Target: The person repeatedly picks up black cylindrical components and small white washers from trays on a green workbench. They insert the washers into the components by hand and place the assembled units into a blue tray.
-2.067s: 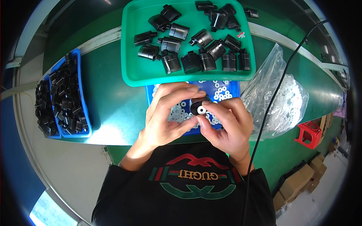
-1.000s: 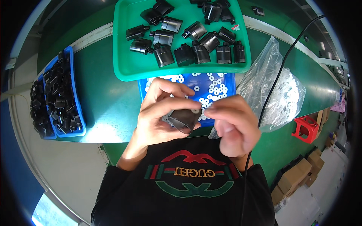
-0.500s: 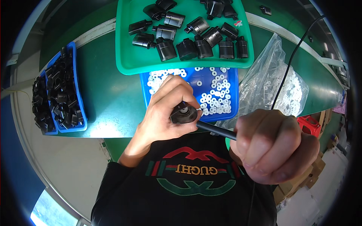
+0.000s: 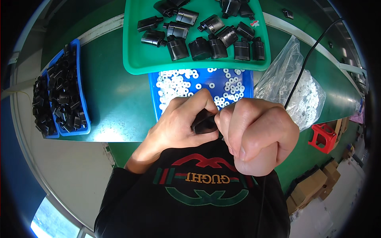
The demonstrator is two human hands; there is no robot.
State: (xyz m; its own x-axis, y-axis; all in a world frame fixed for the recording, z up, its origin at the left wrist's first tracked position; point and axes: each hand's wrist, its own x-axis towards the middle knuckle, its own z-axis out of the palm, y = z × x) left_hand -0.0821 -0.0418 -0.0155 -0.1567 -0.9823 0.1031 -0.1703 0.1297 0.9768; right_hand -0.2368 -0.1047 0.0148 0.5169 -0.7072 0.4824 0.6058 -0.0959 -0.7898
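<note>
Closed around a glossy black plastic housing (image 4: pixel 204 124), my left hand (image 4: pixel 176 123) is over the front of the blue tray of washers. My right hand (image 4: pixel 260 135) makes a fist right beside it, its knuckles close against the housing. The black rod-shaped tool in that fist is hidden behind my fingers now, and whether its tip touches the housing cannot be seen. Small white ring washers (image 4: pixel 174 88) lie in the blue tray (image 4: pixel 154 101) behind my hands. Beyond it, several black housings (image 4: pixel 177 48) rest in a green tray (image 4: pixel 137 65).
Blue bins (image 4: pixel 88 127) full of small black parts stand at the left on the green table (image 4: pixel 113 91). A clear plastic bag (image 4: pixel 305 95) of white pieces lies at the right, with a black cable (image 4: pixel 305 59) crossing it. A red stool (image 4: pixel 322 138) and cardboard boxes (image 4: pixel 307 188) are beyond the table.
My right fist has moved left and up, in to the housing, and the tool's rod has gone out of sight. My left hand has shifted slightly down and right, with the housing tilted differently.
</note>
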